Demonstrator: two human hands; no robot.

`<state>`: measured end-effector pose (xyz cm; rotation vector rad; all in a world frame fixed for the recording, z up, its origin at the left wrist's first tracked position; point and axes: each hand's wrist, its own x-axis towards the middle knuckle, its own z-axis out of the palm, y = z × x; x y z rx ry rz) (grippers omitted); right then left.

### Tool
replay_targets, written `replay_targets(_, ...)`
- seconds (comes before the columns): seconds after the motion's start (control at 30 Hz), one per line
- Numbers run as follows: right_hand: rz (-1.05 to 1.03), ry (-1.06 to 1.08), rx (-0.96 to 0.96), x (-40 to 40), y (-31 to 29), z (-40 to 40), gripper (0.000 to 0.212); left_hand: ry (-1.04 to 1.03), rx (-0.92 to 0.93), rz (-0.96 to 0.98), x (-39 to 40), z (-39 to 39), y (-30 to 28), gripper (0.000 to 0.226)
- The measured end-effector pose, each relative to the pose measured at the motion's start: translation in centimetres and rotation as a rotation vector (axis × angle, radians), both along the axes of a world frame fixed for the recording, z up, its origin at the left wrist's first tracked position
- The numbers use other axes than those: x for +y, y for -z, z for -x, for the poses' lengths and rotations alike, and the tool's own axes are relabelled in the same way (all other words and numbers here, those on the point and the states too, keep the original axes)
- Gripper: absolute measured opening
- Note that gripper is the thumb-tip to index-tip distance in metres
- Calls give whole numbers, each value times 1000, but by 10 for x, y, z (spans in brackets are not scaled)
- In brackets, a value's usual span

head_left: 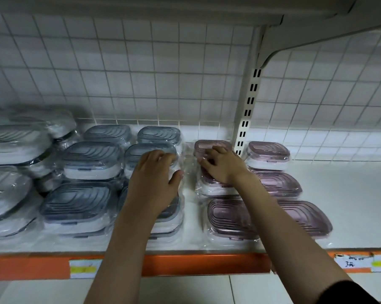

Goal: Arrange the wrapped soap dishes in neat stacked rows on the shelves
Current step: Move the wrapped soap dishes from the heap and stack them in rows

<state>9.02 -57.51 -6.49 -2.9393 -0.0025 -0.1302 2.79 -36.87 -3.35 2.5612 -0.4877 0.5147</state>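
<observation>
A white shelf (338, 194) holds wrapped soap dishes in rows, grey (93, 159) left, pink (229, 218) right. The left hand (154, 181) rests flat on a grey stack; the right hand (224, 165) curls over a pink dish (209, 185). Slippery wrap could let stacks slide.

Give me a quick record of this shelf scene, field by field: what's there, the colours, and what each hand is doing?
place: white shelf with an orange front strip, tiled wall behind
goods: wrapped soap dishes in rows, some stacked
blue dishes: left part of the shelf
pink dishes: right part, two rows
left hand: fingers relaxed, resting on a blue dish, no grip
right hand: fingers curled over a pink dish in the middle of its row
price tags: on the strip, writing too blurred to read
</observation>
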Motion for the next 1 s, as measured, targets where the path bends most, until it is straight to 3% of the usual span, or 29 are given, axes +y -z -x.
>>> replay_targets(0.33,84,88,60,13,-9,8,66,43,48,-71,24,-4,-1,39)
replay_targets(0.6,3,53,-150,37,-17,43,53,81,1,-119,39,-3,-9,42)
replay_targets(0.73,84,163,-167,48,-12,79,45,65,-12,-97,45,16,-9,45)
replay_targets(0.83,54,216,-94,52,-5,96,47,48,-36,-89,44,37,-5,45)
replay_targets(1.0,15,104,-58,37,5,94,48,22,-17,-122,32,71,-2,43)
